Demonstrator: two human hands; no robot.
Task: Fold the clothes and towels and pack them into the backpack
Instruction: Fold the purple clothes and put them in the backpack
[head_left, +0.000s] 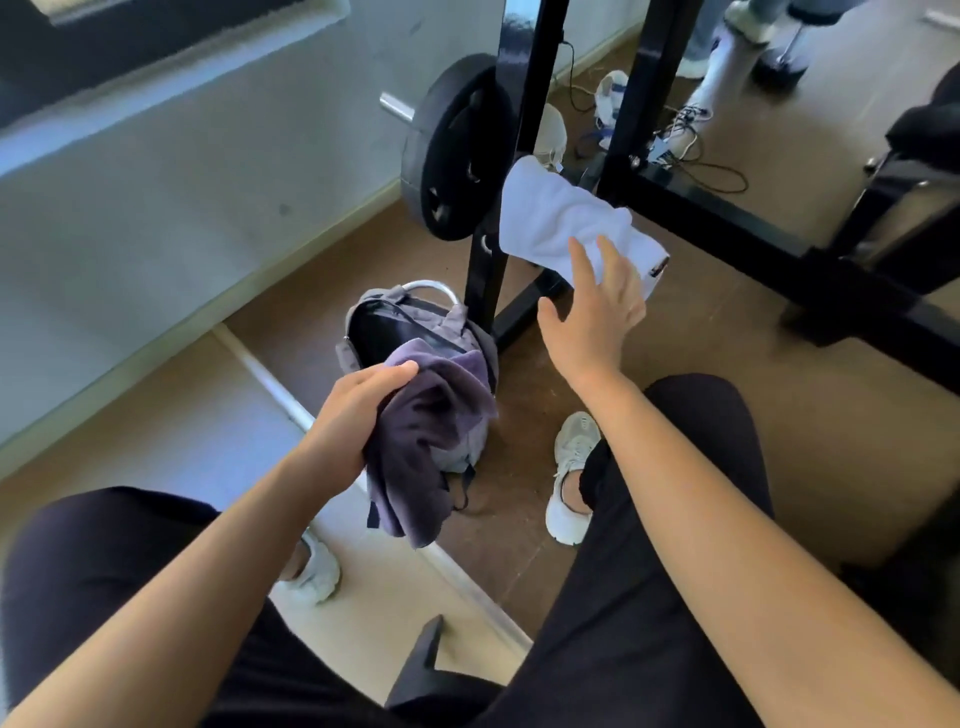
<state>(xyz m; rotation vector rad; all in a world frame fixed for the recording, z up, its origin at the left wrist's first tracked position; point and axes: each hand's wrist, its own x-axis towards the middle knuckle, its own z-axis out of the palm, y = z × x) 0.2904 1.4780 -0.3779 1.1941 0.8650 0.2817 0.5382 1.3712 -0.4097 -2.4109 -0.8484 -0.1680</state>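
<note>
Open grey backpack (470, 332) upright on the brown floor (701, 322), between the feet, top unzipped and dark inside. Just over its opening, a dark purple-grey garment (426, 431), bunched and hanging loose, lower end dangling in front of the backpack. Gripped near its top by the left hand (353, 415), fingers curled round the cloth.

Further away and to the right, a white towel (561, 218), draped over part of a black metal rack (524, 78), with a small dark label at its lower right corner. At the towel's lower edge, the right hand (592, 317), wide open, fingers straight and spread, fingertips over the cloth, thumb out to the side, nothing gripped. Hard to tell whether actually pressing on the towel or only just reaching it.

Left of the towel, a black weight plate (457, 156) mounted on the rack, close to a pale wall (182, 182). Behind the rack, tangled cables (701, 156) on the floor.

Nearest the camera, two bare forearms, dark trousers (104, 561) on spread legs, and white shoes (569, 478), one either side of the backpack, the left one on a lighter mat (156, 441).
</note>
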